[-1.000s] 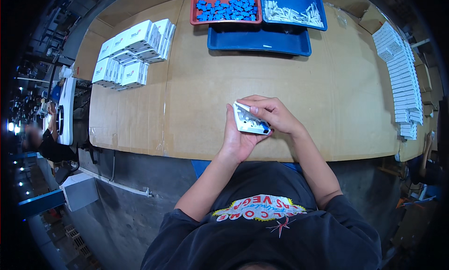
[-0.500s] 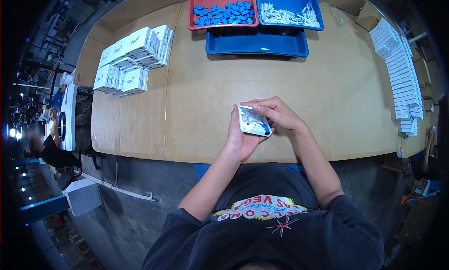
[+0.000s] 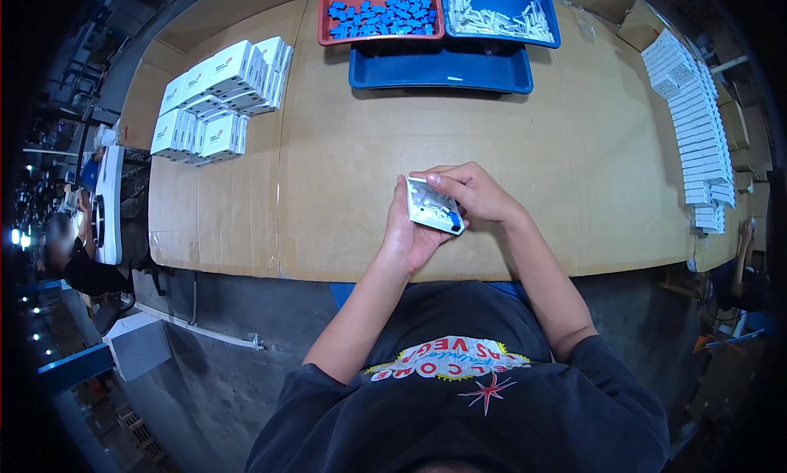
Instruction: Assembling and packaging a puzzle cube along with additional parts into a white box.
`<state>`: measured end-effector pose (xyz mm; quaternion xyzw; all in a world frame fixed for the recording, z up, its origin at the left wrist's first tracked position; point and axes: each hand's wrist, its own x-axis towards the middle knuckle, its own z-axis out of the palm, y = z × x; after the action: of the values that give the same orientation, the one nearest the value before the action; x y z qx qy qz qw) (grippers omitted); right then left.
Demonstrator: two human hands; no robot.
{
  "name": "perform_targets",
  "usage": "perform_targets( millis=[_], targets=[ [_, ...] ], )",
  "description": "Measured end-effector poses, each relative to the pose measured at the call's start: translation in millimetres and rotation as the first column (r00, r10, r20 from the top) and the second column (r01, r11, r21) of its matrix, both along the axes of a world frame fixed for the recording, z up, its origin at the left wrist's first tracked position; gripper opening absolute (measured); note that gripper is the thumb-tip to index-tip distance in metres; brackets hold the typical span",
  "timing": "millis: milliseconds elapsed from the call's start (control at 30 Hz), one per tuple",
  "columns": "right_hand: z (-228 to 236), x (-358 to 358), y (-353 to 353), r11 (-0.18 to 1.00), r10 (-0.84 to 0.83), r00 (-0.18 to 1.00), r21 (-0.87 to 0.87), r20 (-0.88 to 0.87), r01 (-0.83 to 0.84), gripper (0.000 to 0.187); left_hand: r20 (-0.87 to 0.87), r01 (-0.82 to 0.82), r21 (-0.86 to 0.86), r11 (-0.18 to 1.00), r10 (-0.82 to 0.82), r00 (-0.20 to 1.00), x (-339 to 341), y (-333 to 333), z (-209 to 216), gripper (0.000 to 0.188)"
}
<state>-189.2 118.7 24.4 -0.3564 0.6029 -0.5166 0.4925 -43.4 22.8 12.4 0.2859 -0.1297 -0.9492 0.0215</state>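
A small white box (image 3: 433,206) is tilted between my hands above the near middle of the table. Small white pieces show inside it, and a blue piece (image 3: 455,220) sits at its near right corner. My left hand (image 3: 407,237) wraps round the box from the left and below, its thumb along the left edge. From the right, my right hand (image 3: 479,193) grips the box, with the thumb laid across its far top edge. The right fingertips are partly hidden behind the box.
Cardboard covers the table (image 3: 344,194). Stacked white boxes (image 3: 221,96) stand at left; long rows of white boxes (image 3: 697,129) line the right. At the far side, a red tray (image 3: 325,30) holds blue pieces, a blue tray (image 3: 554,30) white ones, above another blue tray (image 3: 393,78).
The whole scene has shifted slightly left and up in view. My hands keep their grip on the box, and the right thumb has moved a little toward its far edge.
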Motion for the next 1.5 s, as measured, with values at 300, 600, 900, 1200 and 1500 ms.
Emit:
perform_targets(
  millis=[300,600,900,1200,1500],
  targets=[
    [1,2,-3,1.0,0.0,1.0,-0.022,-0.003,0.0,0.037,-0.003,0.008,-0.022,1.0,-0.008,1.0,-3,-2,-8,0.07],
    [4,15,-3,0.999,-0.008,0.998,-0.048,-0.068,0.005,0.037,-0.032,-0.039,0.082,0.996,0.042,0.999,4,-6,-6,0.065],
    [6,13,11,0.993,-0.084,0.99,-0.096,-0.112,0.073,0.044,-0.011,-0.008,0.045,0.999,0.008,1.0,4,1,-2,0.063],
    [2,9,14,0.984,-0.152,0.98,-0.078,0.131,0.163,0.045,-0.079,-0.035,0.155,0.987,0.048,0.996,3,1,-9,0.066],
    [-9,17,12,0.972,-0.139,0.987,-0.182,0.08,0.151,0.037,-0.198,-0.018,0.171,0.985,0.053,0.979,6,-4,-29,0.065]
  ],
)
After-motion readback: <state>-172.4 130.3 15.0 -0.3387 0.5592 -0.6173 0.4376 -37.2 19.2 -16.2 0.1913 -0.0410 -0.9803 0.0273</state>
